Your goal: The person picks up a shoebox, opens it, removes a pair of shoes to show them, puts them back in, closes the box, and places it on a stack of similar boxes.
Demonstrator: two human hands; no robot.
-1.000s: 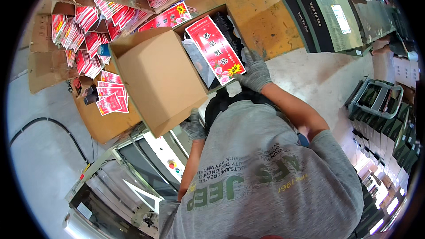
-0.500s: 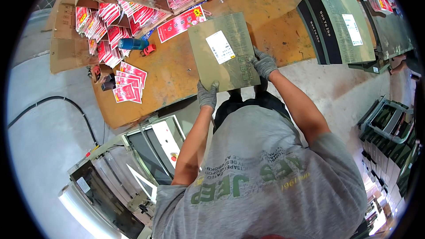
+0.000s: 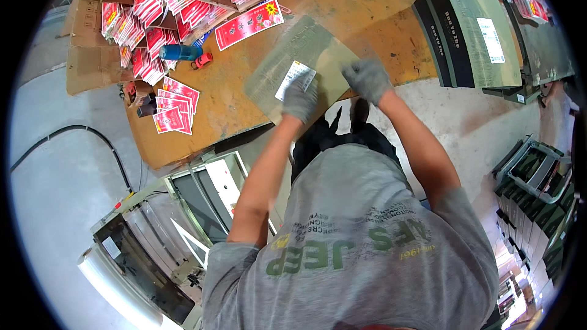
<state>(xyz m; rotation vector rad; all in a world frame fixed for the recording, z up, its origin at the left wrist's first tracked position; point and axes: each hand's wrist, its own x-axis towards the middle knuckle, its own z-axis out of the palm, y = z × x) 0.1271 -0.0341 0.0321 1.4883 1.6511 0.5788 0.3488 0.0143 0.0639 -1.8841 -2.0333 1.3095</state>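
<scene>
A flat olive-green box (image 3: pixel 306 55) with a white label (image 3: pixel 292 77) lies slanted on the brown cardboard-covered table (image 3: pixel 208 116). My left hand (image 3: pixel 299 101), in a grey glove, presses down on its near edge right beside the label. My right hand (image 3: pixel 367 79), also gloved, grips the box's right near corner. Both forearms reach up from my grey shirt at the bottom of the view.
Stacks of red printed packets (image 3: pixel 153 43) cover the table's left and back. A blue bottle (image 3: pixel 180 52) lies among them. More green boxes (image 3: pixel 471 30) are piled at the right. A metal machine (image 3: pixel 153 238) stands lower left, with a black cable (image 3: pixel 73 134) on the floor.
A second ago both hands held an open brown carton of red packets. Then they held the green box; now it lies farther left, turned diagonally, with the left hand on top.
</scene>
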